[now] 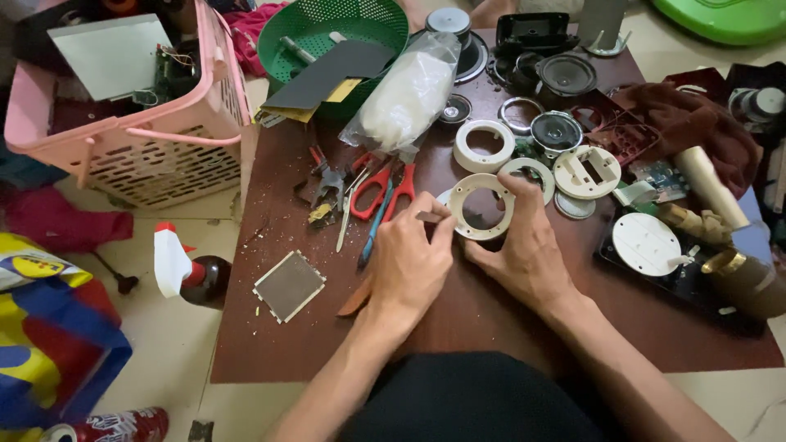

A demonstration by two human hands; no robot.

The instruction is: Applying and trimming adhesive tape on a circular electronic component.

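Nearest, both hands meet mid-table: the left hand (pixel 407 260) pinches a small dark piece against the rim of a cream ring (pixel 482 206), while the right hand (pixel 524 245) grips that ring's far side, fingers curled round it, holding it flat on the brown table (pixel 458 327). Just beside the left hand lie red scissors (pixel 385 184) and a blue pen (pixel 372 233); a mesh square (pixel 288 286) sits toward the left edge. Farther back, more rings, speakers (pixel 565 75) and a green basket (pixel 327 33) crowd the far edge
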